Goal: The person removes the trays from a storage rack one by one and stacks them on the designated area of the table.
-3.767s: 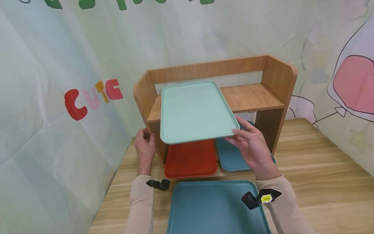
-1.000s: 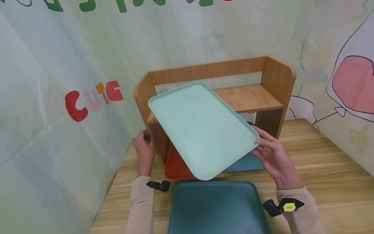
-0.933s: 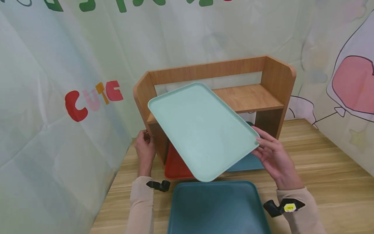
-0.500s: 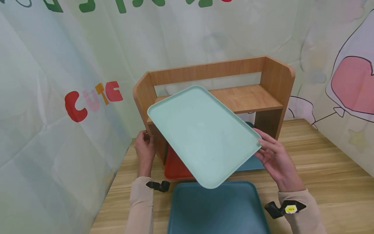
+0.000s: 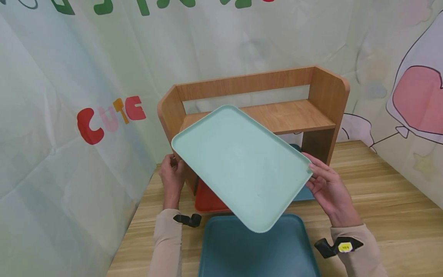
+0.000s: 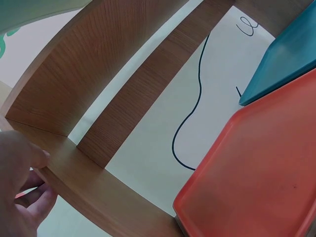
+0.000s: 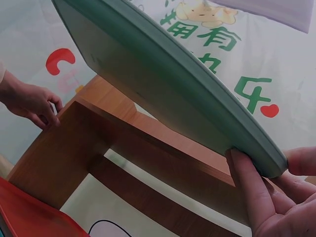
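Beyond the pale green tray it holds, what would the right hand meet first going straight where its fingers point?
Probably the wooden shelf unit, up and ahead of the right hand, though depth is unclear.

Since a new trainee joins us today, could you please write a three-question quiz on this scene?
1. Multiple choice: where does the right hand hold the mint tray?
a) at a corner
b) at the middle of a long side
c) flat under its centre

2. True or false: the left hand grips the side panel of the wooden shelf.

3. Fill in: in the head view, a ____ tray lies on the table in front of the wooden shelf, partly overlapped by the mint tray.

Key: 1. a; 2. true; 3. blue
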Motion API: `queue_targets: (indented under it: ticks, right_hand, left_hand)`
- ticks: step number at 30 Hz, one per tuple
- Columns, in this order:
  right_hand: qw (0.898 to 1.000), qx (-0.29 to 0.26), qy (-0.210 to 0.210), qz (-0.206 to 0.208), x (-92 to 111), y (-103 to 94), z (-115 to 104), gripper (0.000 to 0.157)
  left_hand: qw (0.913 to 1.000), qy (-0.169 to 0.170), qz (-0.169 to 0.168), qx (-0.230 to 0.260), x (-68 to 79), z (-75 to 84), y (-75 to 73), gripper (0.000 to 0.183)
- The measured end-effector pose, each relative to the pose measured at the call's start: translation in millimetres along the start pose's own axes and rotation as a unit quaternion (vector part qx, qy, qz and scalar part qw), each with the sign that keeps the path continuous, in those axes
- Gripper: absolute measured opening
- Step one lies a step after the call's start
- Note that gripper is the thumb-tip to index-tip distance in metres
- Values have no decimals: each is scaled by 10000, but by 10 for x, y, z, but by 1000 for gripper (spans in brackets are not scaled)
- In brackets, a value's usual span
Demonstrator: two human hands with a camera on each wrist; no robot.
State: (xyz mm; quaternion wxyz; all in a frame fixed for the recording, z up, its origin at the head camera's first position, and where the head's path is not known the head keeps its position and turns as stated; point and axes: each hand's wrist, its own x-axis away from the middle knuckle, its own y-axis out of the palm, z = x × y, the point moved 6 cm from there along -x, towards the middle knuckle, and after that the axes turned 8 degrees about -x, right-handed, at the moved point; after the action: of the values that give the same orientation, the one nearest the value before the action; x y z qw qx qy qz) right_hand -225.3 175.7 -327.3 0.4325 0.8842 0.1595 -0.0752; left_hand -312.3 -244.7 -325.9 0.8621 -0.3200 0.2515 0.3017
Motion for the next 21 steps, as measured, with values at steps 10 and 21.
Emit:
queue_targets:
  ticks: [10,21]
  right_hand:
    - [9997,101,133,194,29,-44,-29,34]
    - [9986,335,252,323,94,-105,-23,34]
  left_hand:
    - [9999,-68,35,-126,-14,-11,10,16]
    - [9996,-261,-73,-30,7,-29,2,22]
